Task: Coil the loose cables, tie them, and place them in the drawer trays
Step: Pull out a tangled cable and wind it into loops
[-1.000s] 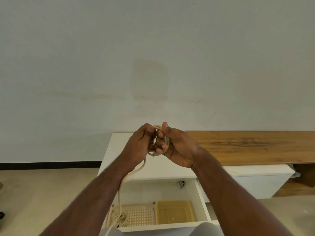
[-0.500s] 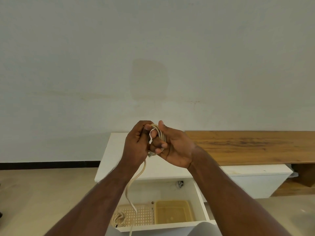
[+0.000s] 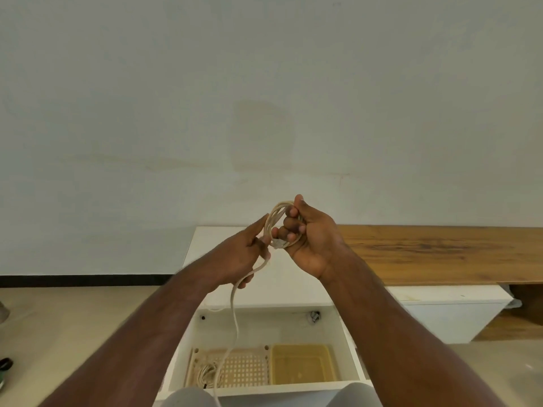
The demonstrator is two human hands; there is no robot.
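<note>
Beige cable [image 3: 279, 218] within right hand [image 3: 311, 239]

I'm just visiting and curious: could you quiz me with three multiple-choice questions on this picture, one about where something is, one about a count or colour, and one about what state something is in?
1. Where does the already coiled cable lie?
A. in the perforated tray
B. in the yellow tray
C. on the wooden top

2. How many trays sit in the open drawer?
A. one
B. two
C. four

3. What state is the cable in the hands?
A. fully coiled and tied
B. partly coiled, a loose tail hanging
C. lying flat on the floor

Answers:
1. A: the small coil rests in the perforated tray, at the left.
2. B: that tray stands beside the yellow tray.
3. B: the right hand grips the loops, while the left hand holds the tail that runs down.
</note>
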